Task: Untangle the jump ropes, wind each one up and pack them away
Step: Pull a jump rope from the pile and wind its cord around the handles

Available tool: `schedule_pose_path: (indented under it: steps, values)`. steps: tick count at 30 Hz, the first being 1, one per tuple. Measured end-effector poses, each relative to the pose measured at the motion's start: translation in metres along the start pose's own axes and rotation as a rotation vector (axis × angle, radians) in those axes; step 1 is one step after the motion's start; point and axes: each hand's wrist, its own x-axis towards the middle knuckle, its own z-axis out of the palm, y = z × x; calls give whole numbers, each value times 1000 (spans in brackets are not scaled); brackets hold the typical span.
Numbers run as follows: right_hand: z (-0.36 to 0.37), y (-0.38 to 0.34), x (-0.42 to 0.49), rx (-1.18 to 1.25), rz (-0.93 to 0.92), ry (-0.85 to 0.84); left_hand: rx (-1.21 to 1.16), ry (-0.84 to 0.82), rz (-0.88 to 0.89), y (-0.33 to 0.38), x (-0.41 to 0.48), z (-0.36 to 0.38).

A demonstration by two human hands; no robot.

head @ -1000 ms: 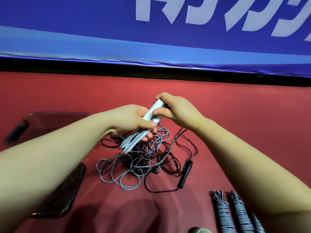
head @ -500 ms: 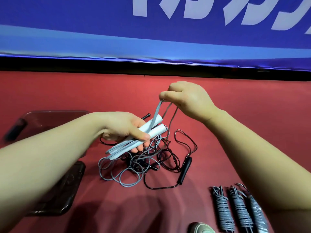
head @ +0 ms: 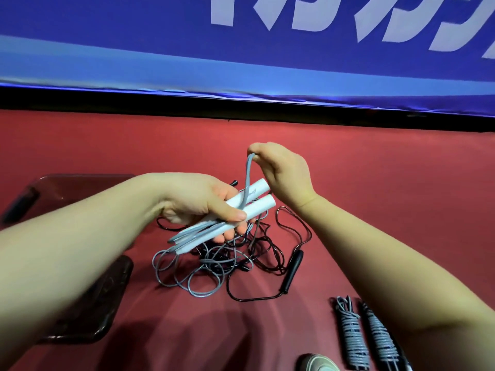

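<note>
The left hand is clenched round 2 white handles, held side by side with several folds of cord trapped under the thumb. Their long axis runs from low on the left to high on the right, and the blunt free ends point toward the right wrist. The right hand pinches the grey cord between thumb and fingertips and holds it straight above the handles, so the strand drops almost at a right angle across their axis. That crossing is what the next turn depends on. A wrap would likely go round the pair just ahead of the left thumb, and the right hand, being the nearer one to the free ends, seems best placed to carry it.

The rest of the grey cord trails down into the tangle on the red surface, directly under the grip (how much slack is free cannot be told). A black handle lies at the tangle's right edge, its cord mixed among the grey loops, and it could drag along. 2 wound bundles lie well apart at the lower right, and a dark tray sits under the left forearm.
</note>
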Motion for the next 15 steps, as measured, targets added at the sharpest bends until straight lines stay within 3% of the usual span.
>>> schedule_pose_path:
  steps: [4, 9, 15]
  values:
    - [4, 14, -26, -18, -20, -186, 5, 52, -66, -4, -8, -8]
    - [-13, 19, -12, -109, -138, -284, 142, 241, -160, -14, -9, -27]
    - [-28, 5, 21, -83, -269, -451, 154, 217, -175, -25, 4, -16]
